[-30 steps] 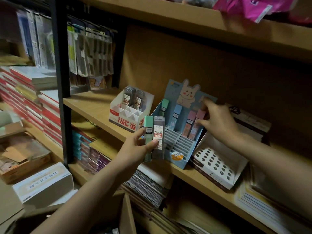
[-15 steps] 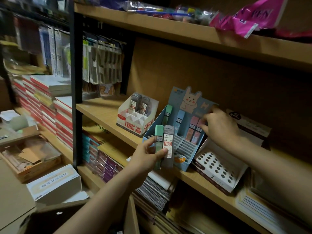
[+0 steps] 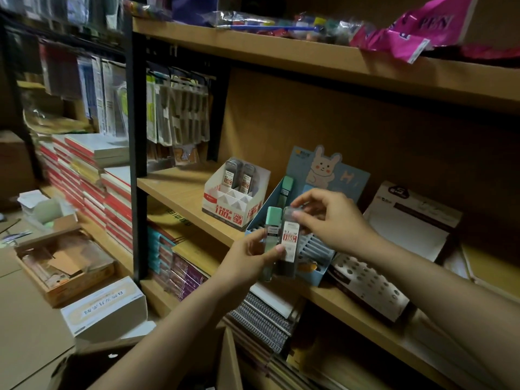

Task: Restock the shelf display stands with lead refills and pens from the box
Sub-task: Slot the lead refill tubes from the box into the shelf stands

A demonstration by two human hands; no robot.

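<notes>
Dim stockroom shelving of tan wood frames the restock, judged partly done. Fingers (image 3: 302, 205) of the right hand (image 3: 334, 220) pinch the cap of a smoky clear plastic lead-refill case with a red-and-white label (image 3: 289, 237), while the left hand (image 3: 247, 257) grips it alongside a mint-green plastic case (image 3: 272, 235). Behind stands a blue cardboard rabbit display stand (image 3: 323, 257), most ribbed slots bare. Left of it, a white cardboard stand with red lettering (image 3: 233, 204) holds only two cases.
</notes>
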